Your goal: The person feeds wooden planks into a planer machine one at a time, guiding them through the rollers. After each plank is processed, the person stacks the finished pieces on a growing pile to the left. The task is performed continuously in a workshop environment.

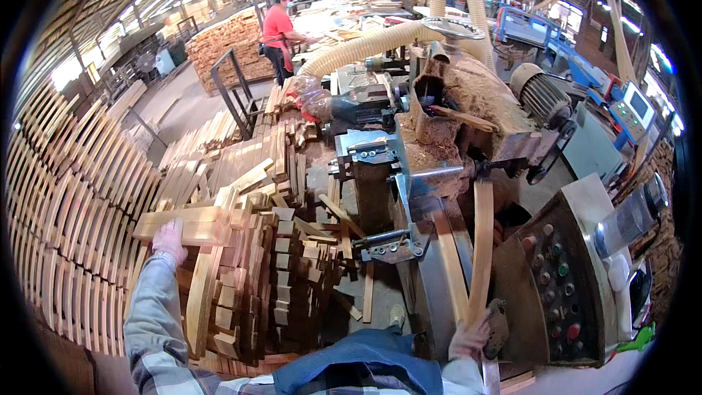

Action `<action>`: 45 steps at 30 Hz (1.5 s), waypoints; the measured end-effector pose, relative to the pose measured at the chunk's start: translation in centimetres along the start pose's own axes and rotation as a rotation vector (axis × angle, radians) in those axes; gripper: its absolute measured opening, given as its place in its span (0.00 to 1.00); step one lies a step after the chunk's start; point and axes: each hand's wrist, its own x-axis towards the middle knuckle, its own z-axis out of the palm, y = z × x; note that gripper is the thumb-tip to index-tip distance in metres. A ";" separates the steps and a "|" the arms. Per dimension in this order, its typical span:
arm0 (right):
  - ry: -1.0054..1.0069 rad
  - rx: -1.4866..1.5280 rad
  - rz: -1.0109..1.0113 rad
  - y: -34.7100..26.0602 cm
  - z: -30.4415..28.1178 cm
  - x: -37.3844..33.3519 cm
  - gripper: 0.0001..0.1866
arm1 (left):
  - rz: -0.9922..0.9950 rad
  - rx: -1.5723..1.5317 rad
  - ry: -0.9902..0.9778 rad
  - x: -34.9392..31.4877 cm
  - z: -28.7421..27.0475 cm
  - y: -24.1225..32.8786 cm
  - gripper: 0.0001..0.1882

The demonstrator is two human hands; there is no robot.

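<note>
My left hand [170, 240] is closed round the near edge of some short wooden boards [194, 221], lying across the top of a stack of wooden slats [201, 300]. My right hand [470, 336] grips the near end of a long wooden strip [482, 241], which reaches forward to the woodworking machine [439, 146]. Beside it, another wooden strip [448, 260] lies along the machine's metal bed [431, 285]. Some of my right fingers are hidden against the wood.
A control panel [556, 285] with coloured buttons stands at right. Stacked slats [73, 249] fill the left side. Ribbed hoses [373, 47] and a motor [540, 95] top the machine, covered in sawdust. A person in a red shirt [278, 25] stands beyond. Loose offcuts [340, 216] lie between.
</note>
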 end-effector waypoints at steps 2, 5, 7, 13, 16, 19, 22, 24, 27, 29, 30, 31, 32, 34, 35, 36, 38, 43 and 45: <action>0.128 0.118 -0.036 -2.2 4.1 4.8 0.49 | -0.047 -0.005 -0.072 1.3 -1.4 1.3 0.48; 0.086 -0.039 -0.007 -6.3 6.1 9.3 0.50 | -0.058 -0.042 -0.022 1.3 -1.5 1.8 0.47; 0.012 -0.067 -0.003 -6.4 6.2 9.3 0.50 | -0.054 -0.047 0.029 1.6 -0.2 1.5 0.46; 0.117 0.061 -0.376 -0.7 0.8 0.5 0.46 | -0.112 -0.060 0.115 0.3 -0.1 1.6 0.47; 0.015 -0.227 -0.292 5.5 -1.3 -6.9 0.46 | -0.147 -0.051 0.135 1.0 0.4 2.1 0.49; -0.358 -0.342 -0.122 8.9 -2.0 -8.2 0.40 | -0.141 -0.089 0.149 1.1 0.3 2.3 0.48; -0.348 -0.289 -0.241 5.3 -4.5 -6.9 0.37 | -0.101 -0.126 0.184 1.0 1.2 1.5 0.47; -0.326 -0.276 -0.298 4.2 -5.3 -6.7 0.35 | -0.102 -0.138 0.155 0.7 0.9 1.3 0.47; -0.122 -0.286 -0.359 4.6 -1.2 -3.4 0.31 | -0.052 -0.178 0.226 0.6 0.5 1.1 0.47; 0.004 -0.291 -0.396 3.5 3.0 0.4 0.29 | -0.034 -0.154 0.330 -1.2 -1.2 0.2 0.47; 0.029 -0.298 -0.382 2.5 5.0 2.5 0.28 | 0.015 -0.147 0.436 -1.0 -1.6 0.0 0.47; -0.098 -0.258 -0.368 -0.3 4.7 4.3 0.27 | 0.055 -0.129 0.529 -0.9 -1.4 -0.6 0.47; -0.226 -0.224 -0.349 -3.7 3.8 6.1 0.26 | 0.096 -0.111 0.616 -0.9 -1.4 -1.3 0.46; 0.103 -0.339 -0.480 -3.5 7.4 9.2 0.26 | 0.246 -0.086 0.552 -0.8 -7.5 2.1 0.41; 0.276 -0.400 -0.536 -3.3 9.6 11.1 0.25 | 0.288 -0.056 0.505 -0.7 -9.8 4.0 0.39; 0.213 -0.306 -0.485 -5.1 9.7 12.3 0.23 | 0.315 -0.016 0.439 -0.9 -11.1 5.0 0.36; 0.067 -0.055 -0.450 -12.0 6.0 13.6 0.19 | 0.384 0.091 0.479 0.1 -10.4 7.2 0.29; -0.109 0.689 -0.891 -25.2 -0.4 9.4 0.23 | 0.702 0.215 0.454 1.0 -12.7 20.2 0.19; -0.203 0.678 -1.032 -30.2 -4.9 4.8 0.39 | 0.764 0.188 0.362 0.9 -11.6 27.3 0.16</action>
